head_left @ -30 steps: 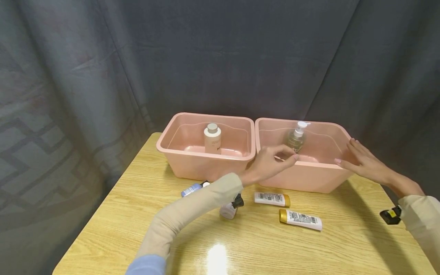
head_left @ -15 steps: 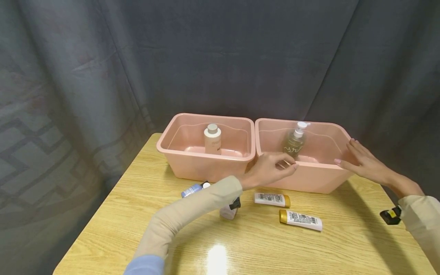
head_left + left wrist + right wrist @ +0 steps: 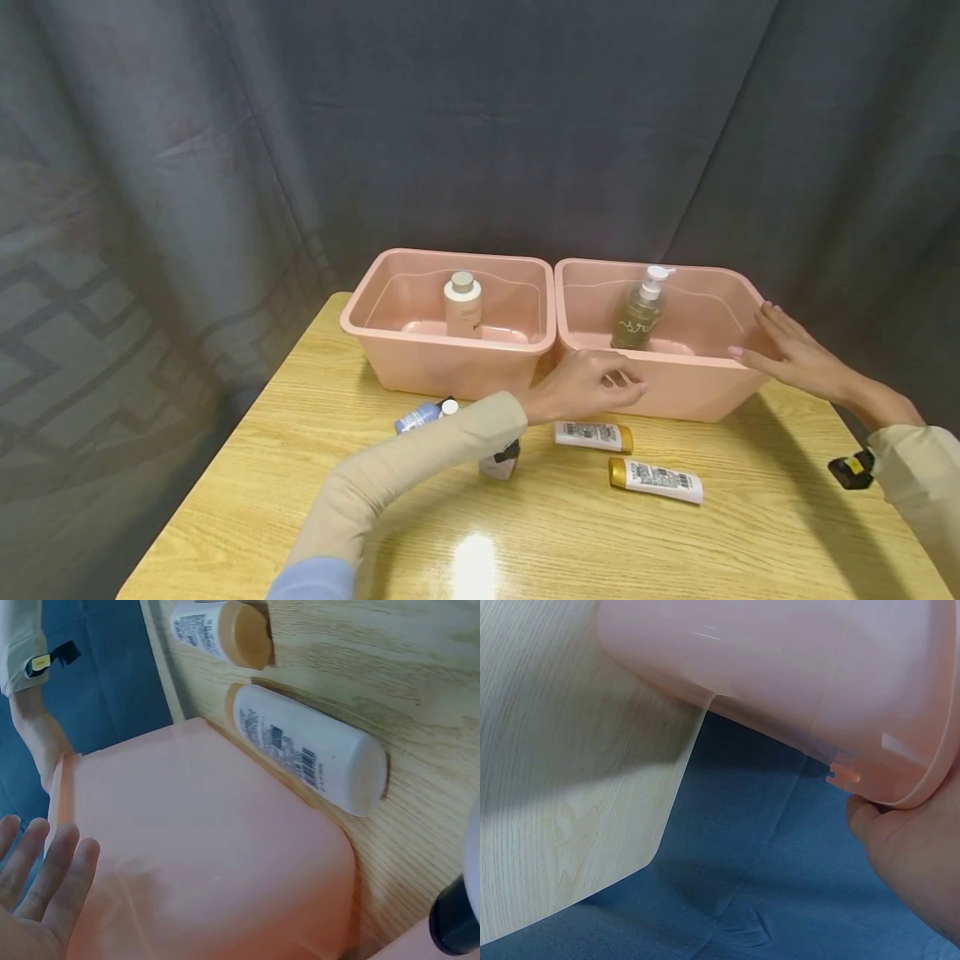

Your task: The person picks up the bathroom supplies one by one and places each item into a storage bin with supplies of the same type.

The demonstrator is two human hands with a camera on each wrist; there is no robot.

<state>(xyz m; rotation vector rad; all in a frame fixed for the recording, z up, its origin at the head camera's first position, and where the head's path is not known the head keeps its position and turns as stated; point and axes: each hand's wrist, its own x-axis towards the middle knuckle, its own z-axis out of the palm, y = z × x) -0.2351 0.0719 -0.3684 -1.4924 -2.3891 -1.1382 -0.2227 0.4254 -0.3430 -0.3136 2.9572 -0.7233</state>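
My left hand hovers just in front of the right pink bin, thumb and index finger bent toward each other with nothing between them. In the left wrist view its other fingers stretch out beside the bin's wall. Across the bin's right end lies my right hand, fingers extended along the rim and thumb at the front corner. Inside that bin a greenish pump bottle with a white pump head stands upright. A white bottle with a grey cap stands in the left pink bin.
Two white tubes with gold caps, one nearer the bin and one further forward, lie on the wooden table. Around my left forearm lie a blue bottle, a white-capped item and a partly hidden pale bottle.
My left hand has drawn back and down from over the right bin's front rim, uncovering more of the pump bottle. The right hand stays on the bin's rim.
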